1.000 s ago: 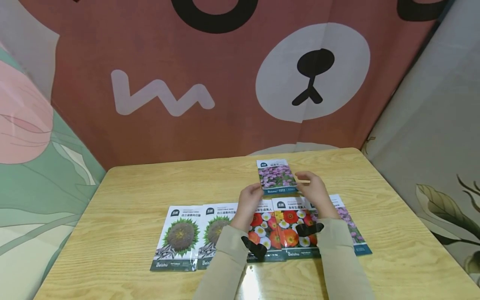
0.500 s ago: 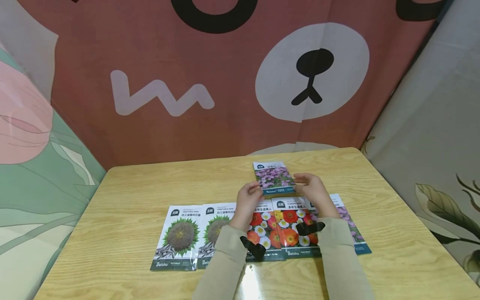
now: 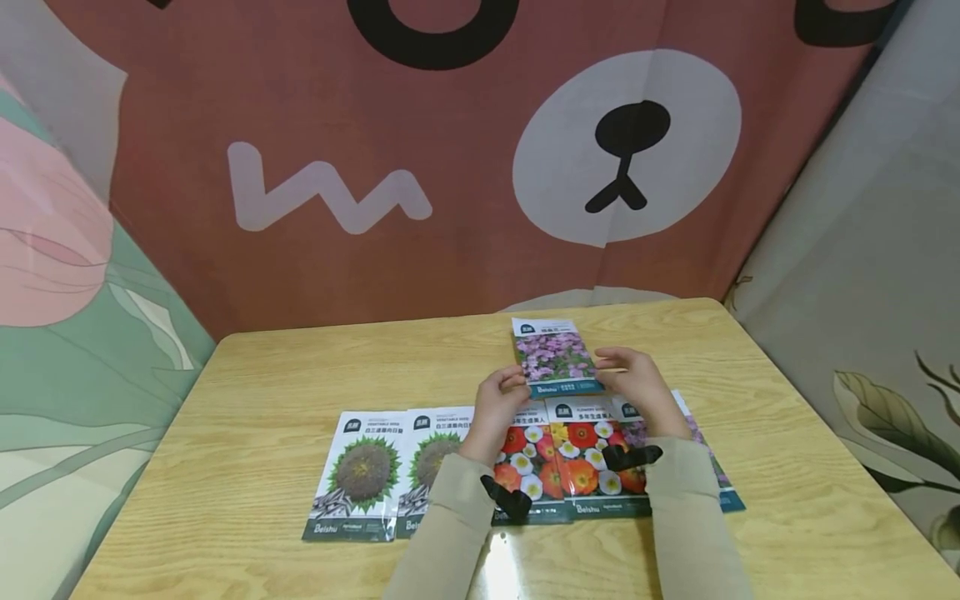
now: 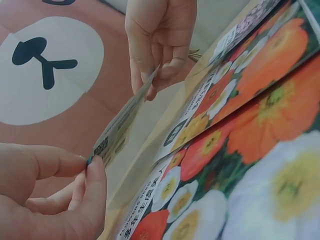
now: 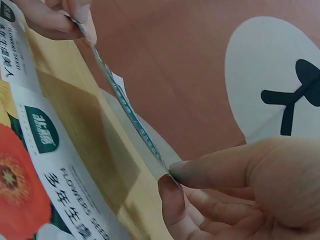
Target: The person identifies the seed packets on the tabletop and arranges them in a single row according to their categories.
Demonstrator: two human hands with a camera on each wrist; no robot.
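Note:
Between both hands a purple-flower seed packet [image 3: 557,357] is held up off the table, behind the row of other packets. My left hand [image 3: 498,406] pinches its lower left corner between thumb and finger, as the left wrist view shows on the packet's edge [image 4: 122,120]. At the lower right corner my right hand [image 3: 637,388] pinches it likewise; in the right wrist view the packet [image 5: 125,102] is seen nearly edge-on. Under the wrists lie two red-and-orange flower packets [image 3: 588,477], the left one partly covered by my left hand and sleeve.
Two sunflower seed packets [image 3: 360,475] lie at the row's left end, the second partly behind the left sleeve. Another purple-flower packet [image 3: 708,450] is at the right end, largely hidden by the right arm. The wooden table [image 3: 300,367] meets a printed curtain [image 3: 465,275] behind.
Half a second ago the held packet was slightly farther left and leaned back more; now it has shifted a little right and its face shows more fully. Both hands keep their pinch.

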